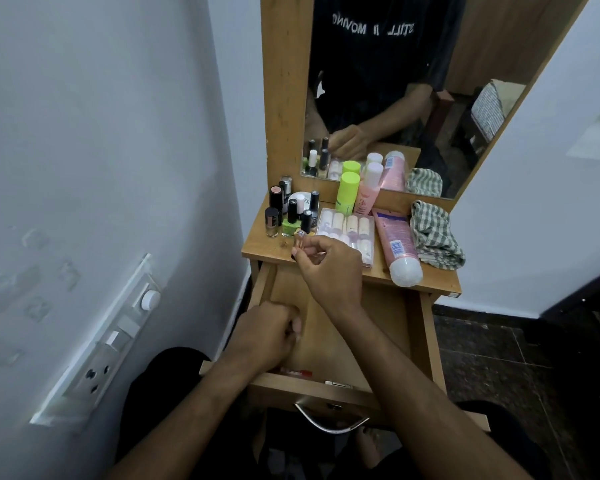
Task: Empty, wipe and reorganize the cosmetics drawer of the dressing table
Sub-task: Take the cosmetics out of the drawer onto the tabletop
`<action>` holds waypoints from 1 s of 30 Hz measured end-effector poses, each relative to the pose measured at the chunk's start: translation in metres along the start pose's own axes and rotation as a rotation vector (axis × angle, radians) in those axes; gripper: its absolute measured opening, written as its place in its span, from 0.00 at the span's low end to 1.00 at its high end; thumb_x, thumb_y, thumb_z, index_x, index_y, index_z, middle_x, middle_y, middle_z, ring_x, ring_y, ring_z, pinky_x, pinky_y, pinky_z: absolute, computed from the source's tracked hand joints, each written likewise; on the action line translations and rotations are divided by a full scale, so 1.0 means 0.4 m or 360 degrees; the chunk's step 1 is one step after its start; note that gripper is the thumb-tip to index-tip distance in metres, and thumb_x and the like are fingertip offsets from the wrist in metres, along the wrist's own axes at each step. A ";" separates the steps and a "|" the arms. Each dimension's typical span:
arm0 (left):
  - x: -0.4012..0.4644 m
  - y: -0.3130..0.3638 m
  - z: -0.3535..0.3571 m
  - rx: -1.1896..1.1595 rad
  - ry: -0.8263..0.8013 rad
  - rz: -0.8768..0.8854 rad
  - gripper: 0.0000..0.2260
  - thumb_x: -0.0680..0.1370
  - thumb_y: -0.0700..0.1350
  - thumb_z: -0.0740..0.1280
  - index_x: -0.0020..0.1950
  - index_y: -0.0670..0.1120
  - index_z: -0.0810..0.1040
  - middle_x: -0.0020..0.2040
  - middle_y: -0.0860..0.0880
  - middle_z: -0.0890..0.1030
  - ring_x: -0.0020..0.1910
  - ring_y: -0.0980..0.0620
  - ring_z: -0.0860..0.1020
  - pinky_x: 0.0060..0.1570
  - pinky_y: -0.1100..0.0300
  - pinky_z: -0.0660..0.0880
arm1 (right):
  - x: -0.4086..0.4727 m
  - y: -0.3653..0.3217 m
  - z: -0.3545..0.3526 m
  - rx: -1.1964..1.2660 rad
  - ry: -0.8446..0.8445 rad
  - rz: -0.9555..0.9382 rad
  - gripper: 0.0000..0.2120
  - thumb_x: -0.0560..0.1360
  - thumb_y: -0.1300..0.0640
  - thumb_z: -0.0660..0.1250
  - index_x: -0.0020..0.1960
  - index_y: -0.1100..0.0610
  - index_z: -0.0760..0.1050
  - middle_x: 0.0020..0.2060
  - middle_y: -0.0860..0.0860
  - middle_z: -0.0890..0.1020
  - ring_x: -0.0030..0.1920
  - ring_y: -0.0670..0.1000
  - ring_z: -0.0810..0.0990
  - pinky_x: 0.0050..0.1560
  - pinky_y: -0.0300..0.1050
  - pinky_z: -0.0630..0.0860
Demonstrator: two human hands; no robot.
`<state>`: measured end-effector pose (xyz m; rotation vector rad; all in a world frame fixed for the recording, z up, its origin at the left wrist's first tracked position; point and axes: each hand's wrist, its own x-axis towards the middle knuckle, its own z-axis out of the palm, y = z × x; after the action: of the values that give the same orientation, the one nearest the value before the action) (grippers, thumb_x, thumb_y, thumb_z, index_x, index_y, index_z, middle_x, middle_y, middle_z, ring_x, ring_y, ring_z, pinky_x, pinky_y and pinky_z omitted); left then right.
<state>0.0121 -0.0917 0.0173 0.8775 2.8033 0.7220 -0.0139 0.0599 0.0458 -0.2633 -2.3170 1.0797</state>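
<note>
Right hand [326, 268]: pinching a small bottle [300, 236].
Left hand [269, 332]: curled; contents unclear.
Beyond right hand: polishes [291, 213], case [349, 233], tube [397, 247], cloth [433, 235].
Below: drawer [426, 337].

You have a single wide-angle view, worn on your head, looking forward and steeply down from close above the open drawer [340, 341] of the dressing table [426, 282]. It faces the mirror [378, 98] at the top of the frame, with your forearms reaching in from the bottom edge. The lens bends the wall on the left, and no second view overlaps this one.
</note>
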 end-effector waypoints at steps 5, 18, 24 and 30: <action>0.008 -0.010 0.014 -0.0207 -0.0484 0.0006 0.04 0.73 0.50 0.76 0.44 0.53 0.82 0.42 0.59 0.82 0.43 0.62 0.80 0.41 0.70 0.72 | 0.001 -0.020 0.011 -0.0115 0.0010 -0.0074 0.08 0.74 0.50 0.75 0.51 0.51 0.87 0.34 0.43 0.84 0.35 0.42 0.81 0.40 0.45 0.82; 0.027 -0.010 0.032 0.0019 -0.0781 0.0026 0.06 0.74 0.44 0.74 0.50 0.53 0.85 0.51 0.57 0.85 0.51 0.59 0.81 0.51 0.66 0.75 | -0.004 -0.027 0.024 -0.0171 0.0039 0.0000 0.11 0.75 0.48 0.75 0.54 0.52 0.86 0.35 0.43 0.84 0.36 0.42 0.81 0.42 0.45 0.83; 0.025 -0.013 0.042 -0.0020 -0.0650 0.0001 0.02 0.76 0.45 0.74 0.47 0.50 0.84 0.46 0.55 0.84 0.44 0.61 0.79 0.43 0.69 0.70 | -0.031 -0.033 -0.015 -0.0147 0.0091 -0.0122 0.15 0.73 0.49 0.77 0.58 0.51 0.84 0.33 0.42 0.83 0.35 0.41 0.80 0.41 0.40 0.80; 0.030 -0.023 0.032 0.0000 -0.0760 0.0021 0.04 0.72 0.46 0.76 0.45 0.51 0.84 0.43 0.55 0.83 0.43 0.59 0.81 0.44 0.65 0.75 | -0.108 0.074 -0.110 -0.0338 -0.0043 -0.0395 0.16 0.74 0.45 0.73 0.58 0.51 0.84 0.40 0.44 0.84 0.37 0.41 0.79 0.38 0.42 0.81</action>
<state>0.0007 -0.0863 0.0021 0.9246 2.3753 0.4398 0.0450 0.0902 0.0286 -0.0384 -2.4137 0.7220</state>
